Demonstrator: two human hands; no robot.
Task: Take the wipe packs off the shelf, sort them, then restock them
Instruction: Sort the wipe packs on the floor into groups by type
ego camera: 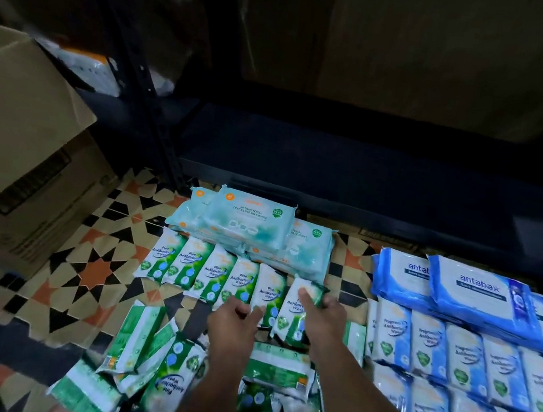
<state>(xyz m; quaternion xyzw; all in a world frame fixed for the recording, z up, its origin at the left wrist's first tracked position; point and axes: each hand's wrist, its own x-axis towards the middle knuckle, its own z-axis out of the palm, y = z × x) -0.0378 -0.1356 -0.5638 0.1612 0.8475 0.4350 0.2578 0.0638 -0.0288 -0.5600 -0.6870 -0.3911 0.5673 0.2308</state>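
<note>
Head-view footage is taken looking down at a patterned tiled floor (pixel 88 271) in front of a dark, low shelf (pixel 354 168). Both arms are stretched forward over the floor. The right hand (pixel 322 311) is wrapped around a green pine wipe pack (pixel 298 309) at the right end of a row, with the thumb laid across its face and the fingers curled behind its right edge. The left hand (pixel 234 318) is held just left of it, fingers bent down onto the lower edge of the neighbouring pack (pixel 267 291); whether that pack is gripped or only touched cannot be told. The row of green packs (pixel 200 265) is laid side by side, slightly overlapping. A loose heap of green packs (pixel 152 363) is seen below the hands. Pale teal packs (pixel 246 226) are stacked behind the row, near the shelf. Blue and white packs (pixel 464 355) are lined up to the right, with larger blue packs (pixel 479 295) resting on top of them. A cardboard box (pixel 19 145) is seen at the left.
</note>
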